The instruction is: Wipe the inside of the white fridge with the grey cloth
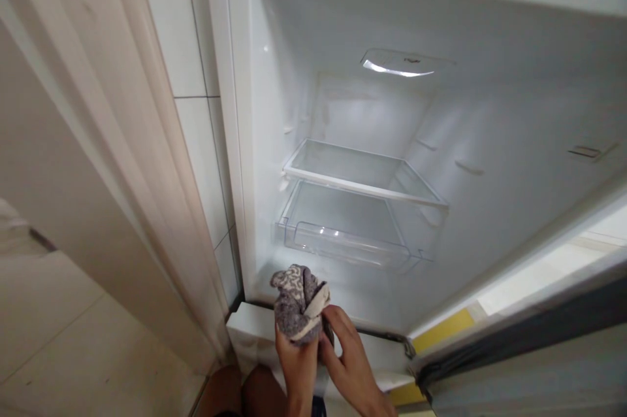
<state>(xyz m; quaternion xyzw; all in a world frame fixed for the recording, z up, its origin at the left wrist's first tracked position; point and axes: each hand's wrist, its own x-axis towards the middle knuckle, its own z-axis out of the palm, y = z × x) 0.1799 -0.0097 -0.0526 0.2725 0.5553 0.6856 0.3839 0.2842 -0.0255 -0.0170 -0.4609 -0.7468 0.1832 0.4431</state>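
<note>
The crumpled cloth [296, 309] is patterned grey-and-cream.

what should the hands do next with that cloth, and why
Probably use the right hand to tuck the cloth's pale edge in before wiping anything: the cloth sits bunched over the left hand, that edge stands out from the bundle, and the right hand's fingers are right beside it.

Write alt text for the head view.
A left hand holds a bunched gray patterned cloth, the right hand touching its side, in front of an open fridge. Inside, a glass shelf sits above a clear plastic tray, with a ceiling light higher up.
</note>
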